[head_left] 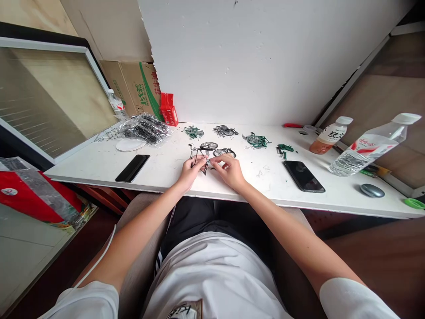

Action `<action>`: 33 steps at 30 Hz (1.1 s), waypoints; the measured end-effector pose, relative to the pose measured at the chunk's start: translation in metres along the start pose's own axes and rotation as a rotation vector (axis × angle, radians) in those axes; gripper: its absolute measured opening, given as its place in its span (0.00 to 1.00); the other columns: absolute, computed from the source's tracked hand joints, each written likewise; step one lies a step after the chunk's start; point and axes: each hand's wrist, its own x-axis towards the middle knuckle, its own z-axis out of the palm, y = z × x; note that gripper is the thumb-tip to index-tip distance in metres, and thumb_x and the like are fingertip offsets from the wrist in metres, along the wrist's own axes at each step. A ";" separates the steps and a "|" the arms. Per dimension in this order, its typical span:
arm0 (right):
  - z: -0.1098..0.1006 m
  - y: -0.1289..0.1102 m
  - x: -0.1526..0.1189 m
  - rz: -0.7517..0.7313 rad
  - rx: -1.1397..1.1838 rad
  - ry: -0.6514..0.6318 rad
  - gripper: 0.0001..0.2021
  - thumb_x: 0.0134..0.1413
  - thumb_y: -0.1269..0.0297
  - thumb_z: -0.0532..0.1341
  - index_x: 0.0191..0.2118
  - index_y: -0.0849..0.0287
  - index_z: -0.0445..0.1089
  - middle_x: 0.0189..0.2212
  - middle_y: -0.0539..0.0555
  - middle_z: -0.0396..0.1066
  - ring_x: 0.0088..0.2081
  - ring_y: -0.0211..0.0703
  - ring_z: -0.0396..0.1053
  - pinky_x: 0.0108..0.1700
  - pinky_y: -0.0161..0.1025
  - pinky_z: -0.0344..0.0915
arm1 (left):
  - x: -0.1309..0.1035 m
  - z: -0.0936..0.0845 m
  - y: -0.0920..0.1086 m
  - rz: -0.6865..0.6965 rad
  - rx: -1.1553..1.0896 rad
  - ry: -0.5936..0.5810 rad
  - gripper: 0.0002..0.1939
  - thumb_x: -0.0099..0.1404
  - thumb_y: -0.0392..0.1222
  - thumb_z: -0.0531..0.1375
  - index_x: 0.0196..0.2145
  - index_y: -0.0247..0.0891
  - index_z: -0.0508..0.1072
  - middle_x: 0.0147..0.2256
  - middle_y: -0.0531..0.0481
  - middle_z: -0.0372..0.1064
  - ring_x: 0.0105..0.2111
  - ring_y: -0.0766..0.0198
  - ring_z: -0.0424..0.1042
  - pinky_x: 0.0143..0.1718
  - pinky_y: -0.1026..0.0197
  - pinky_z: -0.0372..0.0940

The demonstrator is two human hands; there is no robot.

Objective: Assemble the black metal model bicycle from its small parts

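Note:
Near the table's front edge, my left hand is closed on a small dark bicycle frame, which looks like a miniature model. Its handlebar end points up and away from me. My right hand pinches at the same frame from the right, its fingertips almost meeting the left ones. What the right fingertips grip is too small to make out. Just beyond the hands lie two black spoked wheels, one behind the frame and one beside the right fingers.
Piles of green parts and black parts lie farther back. A bag of black parts sits left. Phones flank the hands, one left, one right. Bottles stand right; a red box stands against the wall.

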 end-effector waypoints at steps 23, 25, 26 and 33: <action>0.001 -0.004 0.000 0.036 0.038 0.001 0.09 0.70 0.56 0.66 0.47 0.53 0.80 0.39 0.56 0.81 0.43 0.49 0.76 0.34 0.41 0.71 | -0.001 0.001 0.000 0.018 0.071 0.011 0.25 0.58 0.58 0.76 0.43 0.35 0.83 0.44 0.41 0.82 0.37 0.60 0.77 0.42 0.57 0.71; 0.000 -0.006 0.000 0.054 0.074 0.026 0.11 0.69 0.55 0.67 0.51 0.53 0.78 0.40 0.55 0.81 0.40 0.47 0.76 0.32 0.41 0.70 | -0.002 0.002 0.000 0.011 0.073 0.014 0.25 0.59 0.58 0.76 0.43 0.34 0.83 0.42 0.41 0.81 0.37 0.59 0.78 0.42 0.57 0.71; 0.000 -0.006 0.000 0.060 0.082 0.033 0.12 0.69 0.54 0.67 0.51 0.53 0.78 0.40 0.55 0.81 0.38 0.46 0.76 0.32 0.40 0.70 | -0.002 0.002 0.000 0.007 0.075 0.016 0.25 0.59 0.57 0.76 0.43 0.34 0.83 0.41 0.41 0.81 0.37 0.59 0.78 0.42 0.57 0.71; 0.000 -0.008 0.000 0.050 0.038 0.011 0.11 0.69 0.53 0.66 0.43 0.54 0.79 0.38 0.56 0.81 0.39 0.47 0.77 0.30 0.40 0.68 | -0.001 0.002 -0.001 -0.016 0.047 0.036 0.23 0.57 0.54 0.76 0.43 0.34 0.83 0.42 0.41 0.82 0.38 0.60 0.78 0.43 0.57 0.71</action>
